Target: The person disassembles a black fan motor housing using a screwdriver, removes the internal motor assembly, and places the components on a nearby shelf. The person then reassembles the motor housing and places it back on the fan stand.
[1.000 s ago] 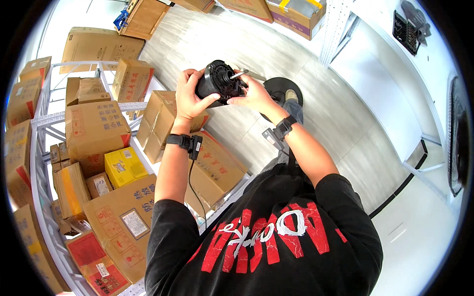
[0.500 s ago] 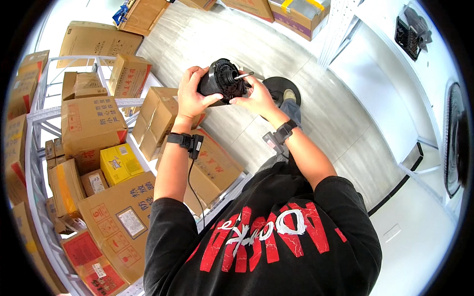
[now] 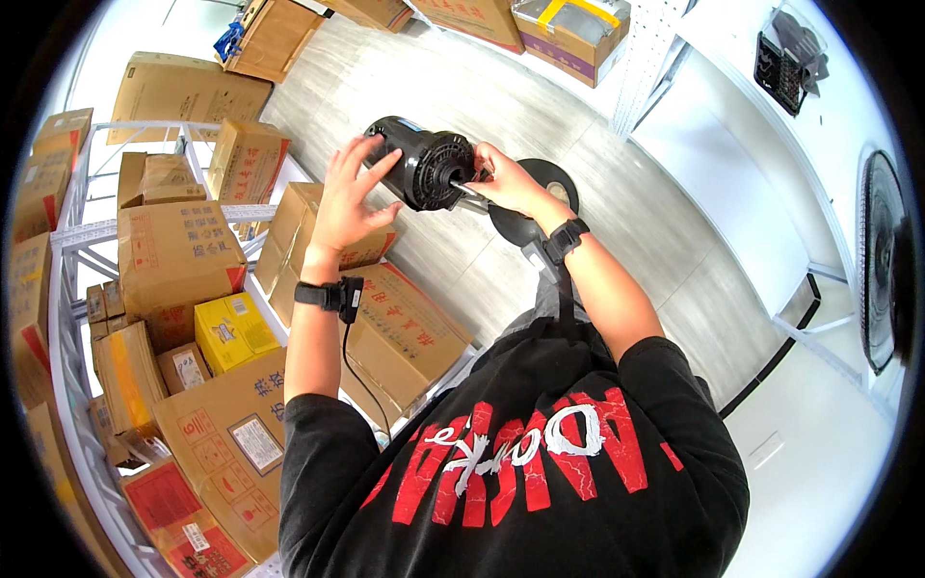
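A black fan motor head (image 3: 420, 166) with a ribbed round front and a thin metal shaft faces right and toward me above the floor. My left hand (image 3: 343, 207) is open beside its housing, thumb and fingers spread; the fingertips overlap the casing's left side, and I cannot tell if they touch. My right hand (image 3: 509, 183) is closed at the front, thumb and fingers pinching the metal shaft. Below and behind my right hand, a round black base (image 3: 503, 227) lies on the floor, partly hidden by my arm.
On the left, a metal shelf (image 3: 87, 229) holds several cardboard boxes and a yellow box (image 3: 234, 326). A larger carton (image 3: 405, 332) is near my left forearm. To the right, a white table (image 3: 718, 39) bears a black slotted part (image 3: 779, 75); a round fan grille (image 3: 875, 260) stands at the far right.
My left hand has let go of the motor's side and spread its fingers, moving left and down. The motor has turned, showing more of its housing, and my right fingers have closed on the shaft.
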`<state>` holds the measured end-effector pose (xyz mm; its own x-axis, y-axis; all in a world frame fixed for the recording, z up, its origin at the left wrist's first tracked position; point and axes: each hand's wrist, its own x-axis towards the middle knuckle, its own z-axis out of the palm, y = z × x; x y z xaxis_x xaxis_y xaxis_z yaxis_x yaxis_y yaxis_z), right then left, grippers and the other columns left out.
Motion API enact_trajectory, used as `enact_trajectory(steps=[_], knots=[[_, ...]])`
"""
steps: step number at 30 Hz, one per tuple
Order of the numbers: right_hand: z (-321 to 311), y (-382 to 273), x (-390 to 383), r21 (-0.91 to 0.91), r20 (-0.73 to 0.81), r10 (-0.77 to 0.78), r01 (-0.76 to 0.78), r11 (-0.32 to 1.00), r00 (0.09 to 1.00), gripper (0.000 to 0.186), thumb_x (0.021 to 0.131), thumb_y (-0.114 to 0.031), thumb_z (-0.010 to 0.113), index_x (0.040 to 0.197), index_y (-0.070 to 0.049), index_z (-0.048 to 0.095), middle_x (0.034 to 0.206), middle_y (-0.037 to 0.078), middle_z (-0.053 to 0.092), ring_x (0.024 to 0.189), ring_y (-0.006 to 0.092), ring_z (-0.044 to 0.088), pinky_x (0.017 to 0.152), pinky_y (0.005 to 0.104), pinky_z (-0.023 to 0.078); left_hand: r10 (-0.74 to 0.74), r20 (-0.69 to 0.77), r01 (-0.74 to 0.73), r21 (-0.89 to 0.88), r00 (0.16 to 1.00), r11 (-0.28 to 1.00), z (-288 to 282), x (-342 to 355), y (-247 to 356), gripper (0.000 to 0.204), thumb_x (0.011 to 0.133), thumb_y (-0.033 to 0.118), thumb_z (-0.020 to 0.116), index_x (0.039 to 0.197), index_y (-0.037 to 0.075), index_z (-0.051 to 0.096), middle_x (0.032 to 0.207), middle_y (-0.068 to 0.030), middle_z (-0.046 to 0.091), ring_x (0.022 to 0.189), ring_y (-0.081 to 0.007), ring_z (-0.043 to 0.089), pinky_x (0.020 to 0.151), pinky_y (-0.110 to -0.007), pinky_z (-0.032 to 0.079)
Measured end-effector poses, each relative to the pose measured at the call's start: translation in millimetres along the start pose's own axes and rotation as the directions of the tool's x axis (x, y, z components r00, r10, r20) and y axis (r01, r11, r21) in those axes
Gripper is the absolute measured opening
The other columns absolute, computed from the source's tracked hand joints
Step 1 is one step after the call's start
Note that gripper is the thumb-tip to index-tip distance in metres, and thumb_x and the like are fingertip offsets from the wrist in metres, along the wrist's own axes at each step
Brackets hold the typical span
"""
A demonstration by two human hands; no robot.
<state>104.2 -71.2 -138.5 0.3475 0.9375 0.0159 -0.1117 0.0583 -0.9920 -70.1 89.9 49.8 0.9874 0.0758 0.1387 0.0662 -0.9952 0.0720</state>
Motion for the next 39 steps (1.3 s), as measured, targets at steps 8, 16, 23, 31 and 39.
enact_trajectory(steps=[8,16,23,31,39], knots=[[30,11,-17,0.178,-0.134,-0.073,0.096,0.979,0.988,0.044,0.084,0.002,0.071,0.118,-0.003,0.045,0.105,0.005,0.058,0.098,0.0123,0.054,0.085,0.0290,0.046,-0.460,-0.007,0.443,-0.258,0.888,0.859,25,22,76,0.054,0.086,0.027,0.074,0.133,0.007,0.057,0.145,-0.0305,0.042,0.135,-0.0459,0.042,0.111,-0.045,0.037],[43,20,-24,0.049,-0.245,-0.128,0.144,0.988,0.961,0.044,0.081,-0.005,0.077,0.112,-0.004,0.046,0.098,0.007,0.058,0.089,0.0160,0.055,0.079,0.0317,0.047,-0.185,0.047,0.182,-0.530,0.982,0.828,25,19,39,0.043,0.081,0.001,0.074,0.122,0.007,0.064,0.154,-0.0174,0.040,0.149,-0.0418,0.022,0.120,-0.047,0.022],[35,0,-38,-0.086,-0.176,-0.050,0.036,0.996,0.983,0.044,0.079,-0.012,0.081,0.108,-0.003,0.050,0.106,0.013,0.064,0.101,0.0233,0.065,0.087,0.0365,0.050,-0.227,0.149,0.261,-0.732,0.963,0.629,28,-4,34,0.055,0.072,-0.006,0.075,0.123,0.012,0.069,0.160,-0.0099,0.033,0.153,-0.0339,0.006,0.122,-0.049,0.014],[44,-16,-58,-0.161,-0.251,0.093,-0.136,0.978,0.964,0.033,0.083,-0.013,0.078,0.101,-0.001,0.053,0.093,0.014,0.067,0.089,0.0254,0.069,0.078,0.0356,0.053,-0.219,0.202,0.274,-0.885,0.955,0.376,41,-3,24,0.052,0.072,-0.014,0.071,0.117,0.012,0.074,0.163,-0.0102,0.026,0.152,-0.0294,0.015,0.121,-0.042,0.020],[26,-9,-65,0.040,-0.141,-0.051,0.057,0.998,0.989,0.033,0.086,-0.011,0.075,0.109,-0.005,0.052,0.088,0.002,0.060,0.081,0.0124,0.059,0.072,0.0296,0.049,-0.298,0.120,0.263,-0.822,0.947,0.504,32,0,33,0.043,0.072,-0.008,0.071,0.111,0.009,0.074,0.159,-0.0168,0.032,0.148,-0.0314,0.028,0.117,-0.042,0.028]])
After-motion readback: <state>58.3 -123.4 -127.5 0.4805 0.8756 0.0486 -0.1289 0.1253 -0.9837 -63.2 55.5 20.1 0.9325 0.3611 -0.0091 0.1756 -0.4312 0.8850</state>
